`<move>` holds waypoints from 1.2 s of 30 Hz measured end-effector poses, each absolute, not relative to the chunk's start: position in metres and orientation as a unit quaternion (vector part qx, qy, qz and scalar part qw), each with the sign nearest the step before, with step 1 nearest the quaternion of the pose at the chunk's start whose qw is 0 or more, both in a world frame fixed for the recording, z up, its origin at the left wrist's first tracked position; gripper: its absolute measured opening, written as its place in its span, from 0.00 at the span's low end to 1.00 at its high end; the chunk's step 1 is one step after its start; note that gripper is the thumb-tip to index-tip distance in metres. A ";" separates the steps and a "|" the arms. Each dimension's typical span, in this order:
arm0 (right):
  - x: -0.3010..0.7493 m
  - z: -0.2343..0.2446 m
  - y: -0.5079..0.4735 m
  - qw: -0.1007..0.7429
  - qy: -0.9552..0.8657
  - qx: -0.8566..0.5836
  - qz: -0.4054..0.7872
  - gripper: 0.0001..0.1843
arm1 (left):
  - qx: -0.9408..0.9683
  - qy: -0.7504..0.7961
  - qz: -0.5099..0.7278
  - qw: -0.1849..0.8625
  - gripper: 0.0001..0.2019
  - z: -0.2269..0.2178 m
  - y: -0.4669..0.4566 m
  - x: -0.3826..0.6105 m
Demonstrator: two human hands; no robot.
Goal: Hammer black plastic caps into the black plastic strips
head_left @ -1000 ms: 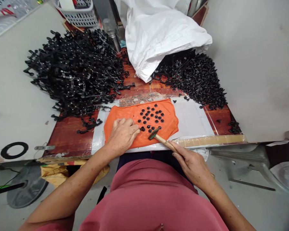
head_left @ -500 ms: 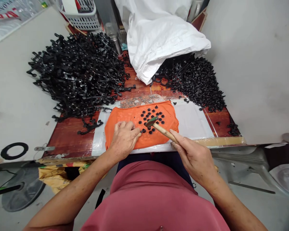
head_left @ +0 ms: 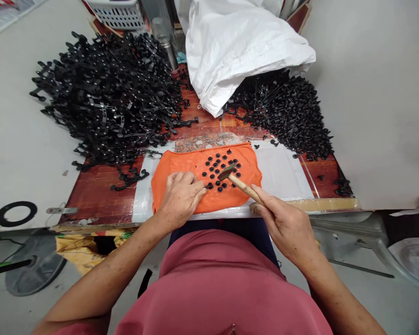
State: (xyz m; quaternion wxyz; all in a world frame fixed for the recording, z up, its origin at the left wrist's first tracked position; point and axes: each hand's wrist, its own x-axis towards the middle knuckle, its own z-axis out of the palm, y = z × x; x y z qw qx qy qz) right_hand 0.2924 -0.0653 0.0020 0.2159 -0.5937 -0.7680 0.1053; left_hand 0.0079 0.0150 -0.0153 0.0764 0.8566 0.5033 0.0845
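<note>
1 hammer point(head_left: 240, 184) gripped in right fingers point(head_left: 263, 193); left fingers point(head_left: 185, 178) curled on orange cloth point(head_left: 179, 161), hold unclear.

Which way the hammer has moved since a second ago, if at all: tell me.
Yes: the hammer has shifted up the picture, its head farther from the near edge of the orange cloth.

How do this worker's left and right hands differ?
The left hand rests on the orange cloth, while the right hand is off it. The left hand is beside a black stud; the right hand grips a hammer by its wooden handle. Both are bare.
</note>
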 end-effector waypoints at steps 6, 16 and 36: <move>0.294 -0.003 -0.067 0.206 -0.766 -0.599 0.107 0.25 | 0.861 0.501 0.069 0.061 0.15 -0.014 0.014 0.008; 0.290 0.000 -0.066 0.164 -0.776 -0.597 0.121 0.25 | 0.859 0.502 0.048 0.087 0.18 -0.008 0.019 0.009; 0.282 0.011 -0.062 0.160 -0.780 -0.595 0.109 0.25 | 0.860 0.503 0.029 0.084 0.18 -0.009 0.018 0.010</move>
